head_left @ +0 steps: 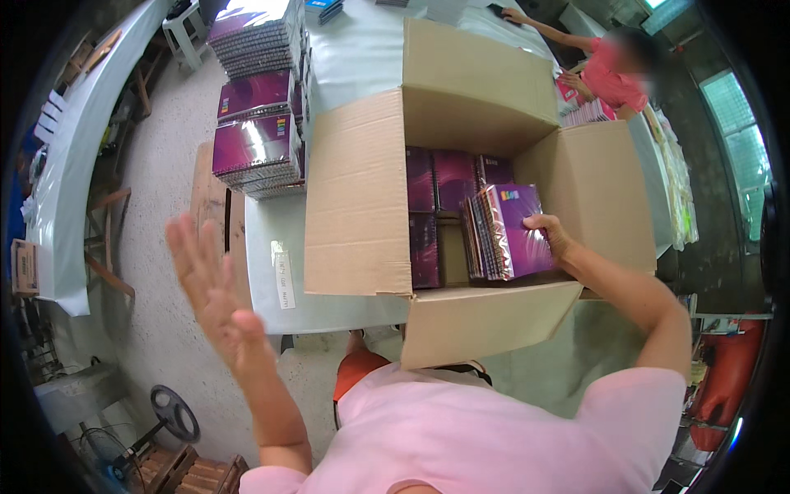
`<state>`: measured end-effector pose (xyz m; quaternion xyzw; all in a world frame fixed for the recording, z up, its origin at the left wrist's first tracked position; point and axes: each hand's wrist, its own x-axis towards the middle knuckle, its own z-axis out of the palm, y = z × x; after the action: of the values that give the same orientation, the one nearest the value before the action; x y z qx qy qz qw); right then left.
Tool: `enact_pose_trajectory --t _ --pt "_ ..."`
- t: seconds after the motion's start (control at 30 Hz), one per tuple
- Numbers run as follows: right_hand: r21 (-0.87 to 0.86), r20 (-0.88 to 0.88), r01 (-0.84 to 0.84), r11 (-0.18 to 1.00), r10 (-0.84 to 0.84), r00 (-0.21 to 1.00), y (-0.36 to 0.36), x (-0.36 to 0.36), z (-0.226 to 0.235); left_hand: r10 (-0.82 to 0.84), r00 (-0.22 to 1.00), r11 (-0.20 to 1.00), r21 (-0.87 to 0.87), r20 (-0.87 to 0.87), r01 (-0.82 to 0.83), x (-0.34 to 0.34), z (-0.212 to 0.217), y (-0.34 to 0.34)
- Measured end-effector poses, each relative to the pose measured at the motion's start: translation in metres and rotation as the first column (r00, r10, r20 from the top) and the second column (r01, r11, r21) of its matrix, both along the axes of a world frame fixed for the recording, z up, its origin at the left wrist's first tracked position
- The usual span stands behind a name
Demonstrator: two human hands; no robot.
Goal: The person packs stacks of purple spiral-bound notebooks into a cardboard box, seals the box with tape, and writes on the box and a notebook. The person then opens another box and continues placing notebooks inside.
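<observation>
A large open cardboard box (358,198) stands on the table in front of me with its flaps spread. My right hand (555,236) reaches in over its right side and grips a bundle of purple spiral notebooks (517,235), thumb on the top cover. The bundle sits tilted inside the box, wire bindings toward the left. Other purple notebooks (454,181) lie packed along the box's far and left sides. Off to the left of the box, my left hand (212,300) is raised with fingers spread, holding nothing.
Tall stacks of wrapped purple notebooks (255,144) stand left of the box on the white-covered table (346,311). A paper label strip (283,276) lies nearer. Across the table, a person in a pink top (609,78) sits by pink notebooks (588,114). A white stool (188,37) stands far left.
</observation>
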<state>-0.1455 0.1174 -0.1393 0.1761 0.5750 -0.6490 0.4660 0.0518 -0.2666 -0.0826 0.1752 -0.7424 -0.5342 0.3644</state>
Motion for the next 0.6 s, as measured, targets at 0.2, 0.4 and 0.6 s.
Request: enact_pose_trajectory --t 0.2,0.4,0.6 --pt "0.049 0.147 -0.050 0.998 0.043 0.988 -0.022 -0.002 -0.034 0.290 0.920 0.949 0.046 0.263 -0.312 0.085 -0.071 -0.046" --pt "-0.003 0.285 -0.201 0.980 0.194 0.939 -0.033 0.001 -0.090 0.382 0.884 0.917 0.005 0.270 -0.398 0.126 -0.083 -0.064" --pt "0.384 0.484 -0.845 0.372 0.698 0.528 -0.059 -0.038 -0.063 0.067 0.979 0.848 0.506 0.193 -0.158 0.063 -0.114 -0.099"
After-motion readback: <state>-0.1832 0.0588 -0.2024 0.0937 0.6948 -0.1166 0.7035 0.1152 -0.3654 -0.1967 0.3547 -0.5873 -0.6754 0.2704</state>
